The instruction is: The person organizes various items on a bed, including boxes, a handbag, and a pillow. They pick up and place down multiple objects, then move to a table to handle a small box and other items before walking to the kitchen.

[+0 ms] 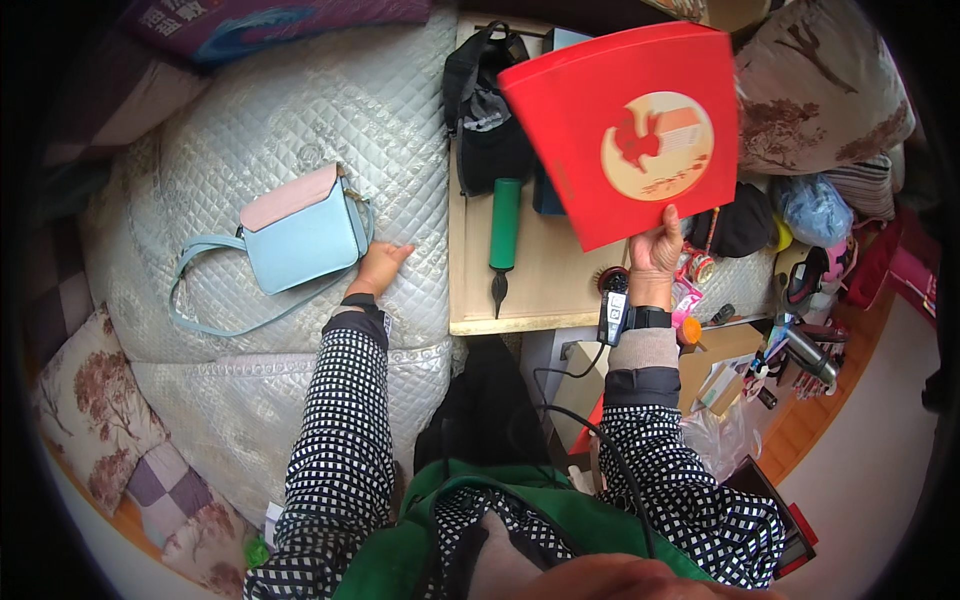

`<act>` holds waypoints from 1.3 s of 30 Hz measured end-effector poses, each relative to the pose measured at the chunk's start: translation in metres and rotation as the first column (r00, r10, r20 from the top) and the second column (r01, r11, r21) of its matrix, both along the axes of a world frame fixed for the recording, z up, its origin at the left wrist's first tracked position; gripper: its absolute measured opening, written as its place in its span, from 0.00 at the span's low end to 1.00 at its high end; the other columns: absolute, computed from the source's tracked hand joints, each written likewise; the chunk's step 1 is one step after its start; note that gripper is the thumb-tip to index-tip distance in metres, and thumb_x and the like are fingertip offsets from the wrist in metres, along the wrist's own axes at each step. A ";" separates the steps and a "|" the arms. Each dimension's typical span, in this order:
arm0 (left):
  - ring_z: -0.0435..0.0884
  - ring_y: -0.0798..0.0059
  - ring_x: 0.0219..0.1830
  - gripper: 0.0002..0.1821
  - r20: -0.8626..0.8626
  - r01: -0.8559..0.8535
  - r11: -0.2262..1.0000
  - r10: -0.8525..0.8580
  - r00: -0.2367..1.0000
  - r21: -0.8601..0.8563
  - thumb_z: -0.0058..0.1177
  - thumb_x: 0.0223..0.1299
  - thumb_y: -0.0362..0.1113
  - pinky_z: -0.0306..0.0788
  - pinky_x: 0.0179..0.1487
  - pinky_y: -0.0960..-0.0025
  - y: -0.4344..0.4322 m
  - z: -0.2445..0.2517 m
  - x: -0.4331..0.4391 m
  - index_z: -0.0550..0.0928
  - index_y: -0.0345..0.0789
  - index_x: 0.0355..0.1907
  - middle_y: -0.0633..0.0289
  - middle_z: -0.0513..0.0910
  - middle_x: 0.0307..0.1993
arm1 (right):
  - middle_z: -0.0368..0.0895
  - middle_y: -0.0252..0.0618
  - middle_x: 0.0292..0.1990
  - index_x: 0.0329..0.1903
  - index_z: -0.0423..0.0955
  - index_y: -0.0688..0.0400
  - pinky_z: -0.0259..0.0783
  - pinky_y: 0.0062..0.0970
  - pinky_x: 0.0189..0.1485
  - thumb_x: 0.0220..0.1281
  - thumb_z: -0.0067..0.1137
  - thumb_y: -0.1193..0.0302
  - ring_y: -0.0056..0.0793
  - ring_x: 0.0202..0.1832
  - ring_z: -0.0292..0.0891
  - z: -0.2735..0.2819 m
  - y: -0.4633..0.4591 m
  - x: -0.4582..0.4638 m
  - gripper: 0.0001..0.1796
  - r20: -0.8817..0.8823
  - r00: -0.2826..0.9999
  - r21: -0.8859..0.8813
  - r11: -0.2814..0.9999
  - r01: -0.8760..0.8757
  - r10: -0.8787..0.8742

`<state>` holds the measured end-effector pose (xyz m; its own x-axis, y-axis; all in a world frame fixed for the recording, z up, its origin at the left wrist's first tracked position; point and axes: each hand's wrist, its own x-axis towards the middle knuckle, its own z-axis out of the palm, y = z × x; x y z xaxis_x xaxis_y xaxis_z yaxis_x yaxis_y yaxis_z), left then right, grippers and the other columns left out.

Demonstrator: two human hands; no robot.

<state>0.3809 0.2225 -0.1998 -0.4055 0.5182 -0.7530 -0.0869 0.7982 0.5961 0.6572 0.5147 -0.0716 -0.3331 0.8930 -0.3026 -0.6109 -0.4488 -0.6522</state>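
Note:
My right hand [657, 244] grips the lower edge of a red gift package [559, 124], thumb on its front. I cannot tell whether it is a box or a paper bag; a round cream picture decorates the face. It is raised over a wooden tabletop [465, 247] and partly hides what lies behind. On the quilted bedspread [225, 150] is a light blue shoulder bag [304, 244] with a pink flap and a strap. My left hand [381, 268] is at its lower right corner, thumb pointing away. The bag hides the other fingers, so their hold is unclear.
A green hand pump [505, 225] and a black bag [487, 142] lie on the tabletop. At right are a hairbrush [611, 279], a cardboard box [724, 352], a steel flask [810, 352] and a pillow [825, 112]. A black cable [600, 431] runs along my right arm.

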 end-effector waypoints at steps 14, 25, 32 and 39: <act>0.62 0.80 0.17 0.19 0.044 -0.005 0.999 0.007 0.999 -0.035 0.57 0.49 0.44 0.60 0.23 0.70 0.009 0.020 -0.011 0.72 0.33 0.12 0.69 0.68 0.13 | 0.67 0.40 0.55 0.56 0.61 0.59 0.60 0.42 0.59 0.54 0.57 0.65 0.36 0.57 0.63 0.071 0.034 -0.104 0.27 -0.088 0.991 -0.048 0.994 -0.102 0.098; 0.68 0.74 0.19 0.22 0.083 0.040 0.999 -0.040 0.996 0.002 0.56 0.51 0.47 0.65 0.30 0.67 -0.006 0.024 -0.036 0.73 0.31 0.13 0.62 0.72 0.15 | 0.60 0.47 0.58 0.59 0.55 0.59 0.55 0.58 0.59 0.47 0.63 0.68 0.49 0.59 0.56 0.103 0.082 -0.157 0.36 -0.100 0.991 -0.099 0.992 0.076 -0.086; 0.63 0.74 0.17 0.23 0.007 0.109 0.994 -0.109 0.994 0.009 0.54 0.50 0.49 0.61 0.26 0.66 -0.009 0.011 -0.048 0.72 0.30 0.13 0.63 0.70 0.12 | 0.60 0.47 0.57 0.59 0.55 0.59 0.56 0.57 0.59 0.48 0.62 0.67 0.47 0.59 0.56 0.081 0.082 -0.180 0.35 -0.045 0.996 -0.138 0.988 0.070 -0.077; 0.62 0.74 0.15 0.24 0.008 0.123 0.992 -0.124 0.992 0.024 0.54 0.51 0.48 0.60 0.24 0.65 0.001 0.006 -0.044 0.70 0.31 0.10 0.63 0.67 0.10 | 0.67 0.43 0.54 0.56 0.60 0.59 0.61 0.47 0.58 0.54 0.57 0.65 0.41 0.57 0.62 0.065 0.030 -0.174 0.28 0.006 0.999 -0.030 0.999 -0.045 0.046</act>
